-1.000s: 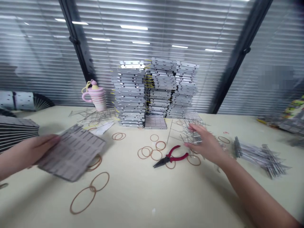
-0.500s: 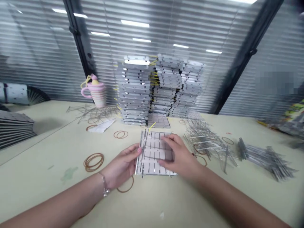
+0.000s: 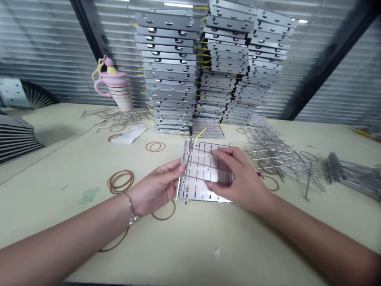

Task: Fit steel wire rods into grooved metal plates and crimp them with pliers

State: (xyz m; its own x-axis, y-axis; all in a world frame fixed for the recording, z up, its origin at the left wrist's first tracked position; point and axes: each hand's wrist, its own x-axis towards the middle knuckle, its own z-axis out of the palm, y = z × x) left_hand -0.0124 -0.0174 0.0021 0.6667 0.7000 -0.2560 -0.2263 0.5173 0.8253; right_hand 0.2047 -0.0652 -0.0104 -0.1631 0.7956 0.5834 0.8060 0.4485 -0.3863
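A light metal plate [image 3: 195, 169] with rows of dark slots lies in front of me, thin rods crossing it and a yellow tie [image 3: 201, 134] sticking up at its far edge. My left hand [image 3: 156, 182] grips its left edge, thumb on top beside a narrow metal strip [image 3: 186, 194] that runs along that side. Over the right part of the plate arches my right hand [image 3: 241, 180]. Its thumb and forefinger are spread apart, their tips at the slotted face. Whether its hidden fingers touch the plate's right edge, I cannot tell.
Tall stacks of metal plates [image 3: 169, 73] stand behind, with another slotted plate [image 3: 208, 129] at their foot. Loose thin rods [image 3: 274, 147] and a rod bundle [image 3: 351, 172] lie right. Rubber bands [image 3: 120, 181], white paper [image 3: 129, 136] and a pink cup [image 3: 117, 89] are left.
The view has tilted downward and shifted slightly left, so the stacks look higher and larger. Both hands keep nearly the same pose at the plate.
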